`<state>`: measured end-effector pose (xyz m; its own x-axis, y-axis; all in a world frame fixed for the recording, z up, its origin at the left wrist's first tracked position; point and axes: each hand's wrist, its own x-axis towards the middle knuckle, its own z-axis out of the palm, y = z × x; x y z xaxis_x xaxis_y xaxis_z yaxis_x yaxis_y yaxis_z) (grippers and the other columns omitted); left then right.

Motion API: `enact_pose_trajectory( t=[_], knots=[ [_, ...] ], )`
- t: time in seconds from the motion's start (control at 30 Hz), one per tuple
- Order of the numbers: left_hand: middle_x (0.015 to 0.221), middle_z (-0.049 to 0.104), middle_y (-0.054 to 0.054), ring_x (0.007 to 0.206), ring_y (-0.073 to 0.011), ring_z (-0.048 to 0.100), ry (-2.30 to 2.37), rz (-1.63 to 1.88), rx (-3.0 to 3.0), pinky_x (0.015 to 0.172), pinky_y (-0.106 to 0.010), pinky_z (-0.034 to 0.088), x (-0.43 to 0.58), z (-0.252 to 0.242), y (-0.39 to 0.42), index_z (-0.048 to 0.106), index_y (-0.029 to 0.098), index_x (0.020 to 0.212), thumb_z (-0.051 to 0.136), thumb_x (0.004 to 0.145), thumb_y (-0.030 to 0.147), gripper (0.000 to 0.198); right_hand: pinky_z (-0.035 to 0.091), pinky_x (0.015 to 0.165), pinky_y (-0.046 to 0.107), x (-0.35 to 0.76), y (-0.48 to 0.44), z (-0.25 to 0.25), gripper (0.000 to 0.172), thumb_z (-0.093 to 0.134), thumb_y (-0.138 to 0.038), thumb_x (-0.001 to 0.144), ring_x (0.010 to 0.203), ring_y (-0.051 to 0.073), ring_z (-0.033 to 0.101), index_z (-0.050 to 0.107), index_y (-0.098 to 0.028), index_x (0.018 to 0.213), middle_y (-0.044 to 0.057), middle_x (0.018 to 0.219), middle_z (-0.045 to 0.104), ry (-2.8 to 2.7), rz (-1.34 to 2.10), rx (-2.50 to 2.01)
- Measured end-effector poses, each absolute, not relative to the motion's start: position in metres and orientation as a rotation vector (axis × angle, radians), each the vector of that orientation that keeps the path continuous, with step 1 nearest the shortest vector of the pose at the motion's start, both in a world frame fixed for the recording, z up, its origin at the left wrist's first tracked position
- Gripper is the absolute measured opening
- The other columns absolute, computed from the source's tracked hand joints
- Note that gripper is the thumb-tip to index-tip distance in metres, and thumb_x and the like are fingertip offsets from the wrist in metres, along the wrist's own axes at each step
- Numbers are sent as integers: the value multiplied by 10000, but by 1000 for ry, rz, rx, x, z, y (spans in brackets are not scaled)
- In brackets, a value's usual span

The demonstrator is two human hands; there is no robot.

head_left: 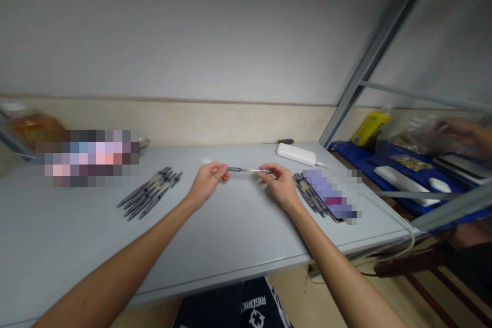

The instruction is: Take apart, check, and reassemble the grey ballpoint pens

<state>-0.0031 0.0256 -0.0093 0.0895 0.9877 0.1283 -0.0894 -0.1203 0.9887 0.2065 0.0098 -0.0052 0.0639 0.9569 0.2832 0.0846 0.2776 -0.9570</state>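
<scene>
Both my hands hold one slim pen point(246, 169) level above the grey table point(230, 236). My left hand point(207, 180) pinches the pen's darker grey end. My right hand point(279, 183) pinches the thin clear end. A bundle of several dark pens point(150, 192) lies on the table to the left of my left hand. Another pile of dark pens point(309, 193) lies just right of my right hand, partly under a blurred patch.
A white power strip point(296, 154) and a small black-handled screwdriver point(280, 142) lie at the table's back. A metal frame point(369, 61) rises at the right. Beyond it, another person's hand point(459, 130) reaches over a blue surface point(407, 184) with a yellow box point(369, 127).
</scene>
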Motion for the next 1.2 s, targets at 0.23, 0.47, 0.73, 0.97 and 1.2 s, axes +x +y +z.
enact_pose_trajectory(
  t=[0.23, 0.47, 0.73, 0.97, 1.2],
  knots=[
    [478, 485, 33, 481, -98, 457, 1181, 1236, 1516, 505, -219, 342, -3, -5, 22, 481, 179, 559, 523, 772, 526, 409, 479, 611, 277, 207, 9, -6, 239, 717, -331, 612, 628, 142, 573, 659, -168, 778, 44, 789, 655, -1350, 911, -1069],
    [425, 413, 47, 398, -98, 368, 1289, 1197, 1512, 432, -235, 251, -5, -8, 24, 469, 191, 539, 470, 775, 573, 450, 476, 627, 284, 208, 8, -4, 246, 724, -330, 607, 633, 147, 579, 658, -168, 780, 40, 768, 657, -1349, 925, -1066],
    [450, 411, 50, 419, -101, 376, 1304, 1239, 1523, 455, -234, 279, -8, -12, 28, 473, 189, 574, 445, 804, 554, 432, 475, 615, 281, 210, 10, -3, 236, 720, -314, 589, 654, 144, 564, 643, -179, 766, 38, 807, 646, -1243, 904, -1042],
    [446, 397, 50, 425, -110, 377, 1355, 1285, 1503, 466, -240, 291, -9, -8, 29, 471, 192, 566, 446, 800, 546, 425, 438, 551, 271, 212, 12, -1, 225, 706, -289, 560, 517, 116, 510, 656, -173, 746, -14, 593, 583, -1040, 912, -1098],
    [443, 406, 44, 439, -111, 391, 1373, 1302, 1519, 477, -236, 295, -9, -7, 28, 462, 193, 550, 438, 815, 512, 416, 448, 576, 276, 214, 12, 0, 189, 682, -261, 567, 533, 114, 510, 655, -171, 730, -20, 585, 566, -986, 899, -1089]
  ],
)
